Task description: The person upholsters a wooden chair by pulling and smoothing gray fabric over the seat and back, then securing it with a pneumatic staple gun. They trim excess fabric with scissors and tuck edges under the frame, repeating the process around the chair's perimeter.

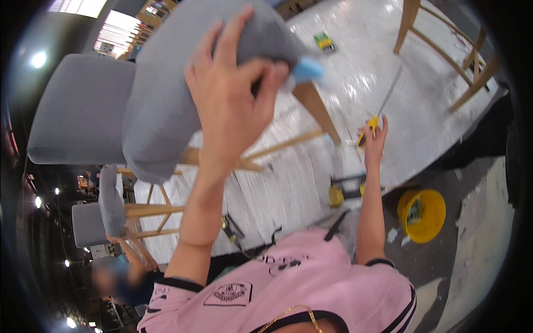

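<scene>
A grey upholstered chair [161, 83] with wooden legs lies tipped on the plastic-covered table [300, 188]. In front of its seat is my left hand [230, 94], with thumb and forefinger pinched and the other fingers stretched over the fabric. At the pinch, a small light-blue piece [308, 69] appears, blurred by motion; its kind is unclear. My right hand [376, 141], over the table's right part, grips the yellow and black handle of a long, thin-shafted screwdriver [367, 135]. Its shaft points away from me, apart from the chair.
Yellow-black tools [337, 195] lie near the table's front edge, another [230, 230] further left. A small green-yellow box [325, 42] rests farther back. Wooden legs [408, 28] stand far right. Below is a yellow bucket [425, 222]. A person [119, 277] handles another grey chair [89, 225] at left.
</scene>
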`<action>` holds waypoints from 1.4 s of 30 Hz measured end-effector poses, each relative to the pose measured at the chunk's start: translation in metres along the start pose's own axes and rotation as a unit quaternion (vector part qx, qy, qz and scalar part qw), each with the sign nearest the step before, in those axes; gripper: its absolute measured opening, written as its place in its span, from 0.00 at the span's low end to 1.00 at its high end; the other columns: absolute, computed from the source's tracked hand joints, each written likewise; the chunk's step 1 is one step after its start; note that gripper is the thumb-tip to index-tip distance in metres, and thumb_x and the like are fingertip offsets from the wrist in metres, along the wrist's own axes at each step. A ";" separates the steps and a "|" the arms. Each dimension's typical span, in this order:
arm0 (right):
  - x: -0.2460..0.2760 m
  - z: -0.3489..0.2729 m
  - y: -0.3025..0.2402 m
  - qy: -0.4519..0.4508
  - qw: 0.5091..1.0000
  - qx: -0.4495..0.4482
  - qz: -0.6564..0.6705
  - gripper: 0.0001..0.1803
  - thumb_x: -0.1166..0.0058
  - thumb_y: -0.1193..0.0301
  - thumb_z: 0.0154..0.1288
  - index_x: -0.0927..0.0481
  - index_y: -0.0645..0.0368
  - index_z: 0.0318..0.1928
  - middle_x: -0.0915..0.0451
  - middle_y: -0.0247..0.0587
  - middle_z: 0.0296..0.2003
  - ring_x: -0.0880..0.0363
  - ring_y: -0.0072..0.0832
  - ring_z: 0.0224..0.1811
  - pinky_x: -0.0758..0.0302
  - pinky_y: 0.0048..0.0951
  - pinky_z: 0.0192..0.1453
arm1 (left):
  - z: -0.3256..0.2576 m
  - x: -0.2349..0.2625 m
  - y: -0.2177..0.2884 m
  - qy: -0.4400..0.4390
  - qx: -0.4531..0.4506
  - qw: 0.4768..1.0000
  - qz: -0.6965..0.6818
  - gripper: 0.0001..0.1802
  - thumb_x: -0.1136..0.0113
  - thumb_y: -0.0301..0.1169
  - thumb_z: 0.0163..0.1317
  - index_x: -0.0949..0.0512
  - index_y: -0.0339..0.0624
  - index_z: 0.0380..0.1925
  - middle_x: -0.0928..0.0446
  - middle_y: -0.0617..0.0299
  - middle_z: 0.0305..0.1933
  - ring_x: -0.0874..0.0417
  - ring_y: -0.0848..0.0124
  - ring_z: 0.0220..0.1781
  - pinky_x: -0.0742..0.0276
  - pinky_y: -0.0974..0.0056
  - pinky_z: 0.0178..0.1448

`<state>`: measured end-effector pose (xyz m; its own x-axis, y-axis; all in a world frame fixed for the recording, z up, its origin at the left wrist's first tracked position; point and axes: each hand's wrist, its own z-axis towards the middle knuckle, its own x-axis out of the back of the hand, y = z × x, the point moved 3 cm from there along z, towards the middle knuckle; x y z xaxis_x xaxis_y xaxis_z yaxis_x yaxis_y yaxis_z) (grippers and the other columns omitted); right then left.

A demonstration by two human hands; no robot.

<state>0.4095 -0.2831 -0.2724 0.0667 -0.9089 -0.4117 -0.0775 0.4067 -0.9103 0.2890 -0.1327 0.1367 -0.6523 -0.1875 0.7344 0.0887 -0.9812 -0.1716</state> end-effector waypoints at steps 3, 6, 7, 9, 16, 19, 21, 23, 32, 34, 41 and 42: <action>0.004 -0.001 -0.060 -0.140 0.985 -0.069 0.071 0.19 0.56 0.59 0.81 0.28 0.60 0.61 0.23 0.36 0.34 0.26 0.19 0.27 0.27 0.22 0.31 | -0.002 0.004 0.006 0.000 -0.021 1.000 0.006 0.12 0.32 0.39 0.62 0.13 0.44 0.27 0.28 0.53 0.71 0.33 0.46 0.72 0.45 0.46 0.73; -0.038 -0.037 -0.117 -0.187 0.977 0.024 0.103 0.19 0.57 0.57 0.82 0.24 0.60 0.55 0.25 0.32 0.30 0.30 0.16 0.23 0.31 0.20 0.28 | 0.001 0.007 0.014 0.019 -0.005 1.000 -0.002 0.11 0.33 0.34 0.61 0.15 0.38 0.24 0.28 0.48 0.71 0.33 0.45 0.71 0.43 0.46 0.72; -0.052 -0.054 -0.130 -0.190 0.975 0.059 0.096 0.19 0.56 0.57 0.82 0.23 0.61 0.54 0.25 0.31 0.29 0.31 0.16 0.23 0.32 0.20 0.28 | 0.001 0.007 0.014 0.017 0.001 1.000 -0.007 0.11 0.33 0.34 0.60 0.15 0.38 0.24 0.28 0.49 0.71 0.33 0.45 0.71 0.43 0.46 0.72; -0.065 -0.083 -0.139 -0.201 0.975 0.081 0.049 0.19 0.54 0.57 0.81 0.21 0.62 0.46 0.26 0.30 0.25 0.32 0.16 0.23 0.34 0.22 0.28 | 0.001 0.010 0.014 0.015 0.013 1.000 -0.014 0.11 0.33 0.34 0.60 0.15 0.38 0.24 0.28 0.50 0.71 0.33 0.45 0.70 0.43 0.47 0.72; -0.089 -0.099 -0.136 -0.222 0.955 0.150 -0.126 0.27 0.50 0.55 0.79 0.21 0.64 0.27 0.29 0.39 0.18 0.33 0.24 0.22 0.36 0.30 0.28 | 0.000 0.009 0.013 0.025 0.002 0.999 -0.029 0.11 0.33 0.35 0.60 0.14 0.38 0.26 0.27 0.50 0.70 0.33 0.46 0.70 0.43 0.46 0.72; -0.093 -0.098 -0.132 -0.237 0.948 0.160 -0.137 0.28 0.50 0.54 0.79 0.23 0.64 0.27 0.29 0.41 0.18 0.33 0.26 0.22 0.37 0.31 0.27 | -0.001 0.009 0.013 0.029 0.001 0.999 -0.019 0.11 0.33 0.35 0.59 0.13 0.39 0.26 0.27 0.50 0.70 0.33 0.46 0.70 0.43 0.46 0.72; -0.094 -0.095 -0.130 -0.232 0.949 0.159 -0.144 0.28 0.50 0.53 0.78 0.23 0.64 0.26 0.30 0.41 0.18 0.33 0.26 0.22 0.37 0.31 0.27 | -0.002 0.006 0.013 0.032 0.002 0.999 -0.017 0.11 0.33 0.35 0.59 0.13 0.39 0.26 0.27 0.50 0.70 0.32 0.46 0.70 0.43 0.46 0.72; -0.098 -0.093 -0.128 -0.234 0.948 0.161 -0.142 0.29 0.50 0.53 0.78 0.23 0.64 0.26 0.30 0.40 0.18 0.33 0.25 0.22 0.38 0.31 0.27 | -0.001 0.006 0.012 0.026 0.004 0.999 -0.023 0.11 0.33 0.35 0.59 0.13 0.39 0.26 0.28 0.49 0.71 0.33 0.46 0.71 0.44 0.45 0.73; -0.146 -0.081 -0.093 -0.277 0.951 0.135 0.013 0.27 0.50 0.55 0.79 0.21 0.64 0.27 0.27 0.34 0.19 0.33 0.20 0.22 0.37 0.28 0.27 | -0.007 0.000 0.007 0.040 -0.071 0.997 0.007 0.13 0.32 0.45 0.63 0.09 0.50 0.31 0.29 0.54 0.73 0.36 0.46 0.74 0.49 0.42 0.74; -0.162 -0.084 -0.087 -0.277 0.951 0.131 0.032 0.26 0.51 0.56 0.79 0.21 0.65 0.27 0.26 0.34 0.19 0.33 0.20 0.22 0.37 0.27 0.27 | -0.007 -0.001 0.009 0.033 -0.064 0.997 0.000 0.13 0.31 0.45 0.62 0.09 0.50 0.31 0.31 0.52 0.73 0.37 0.45 0.74 0.50 0.42 0.74; -0.222 -0.089 -0.105 -0.298 0.934 0.070 0.183 0.29 0.54 0.55 0.81 0.23 0.64 0.26 0.34 0.28 0.14 0.40 0.15 0.17 0.45 0.24 0.22 | -0.010 0.000 0.004 0.043 -0.060 0.997 -0.001 0.12 0.30 0.44 0.61 0.10 0.50 0.32 0.29 0.51 0.72 0.34 0.44 0.73 0.47 0.43 0.74; -0.223 -0.097 -0.106 -0.288 0.937 0.035 0.193 0.28 0.54 0.54 0.81 0.24 0.62 0.26 0.35 0.24 0.15 0.41 0.13 0.16 0.48 0.22 0.21 | -0.010 0.000 0.003 0.035 -0.065 0.997 0.008 0.13 0.29 0.45 0.60 0.10 0.49 0.36 0.28 0.51 0.71 0.33 0.44 0.72 0.46 0.44 0.74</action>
<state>0.3068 -0.1327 -0.0796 0.5746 -0.5009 -0.6473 -0.1426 0.7175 -0.6818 0.2816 -0.1356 0.1300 -0.7030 -0.1956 0.6838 0.0053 -0.9628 -0.2700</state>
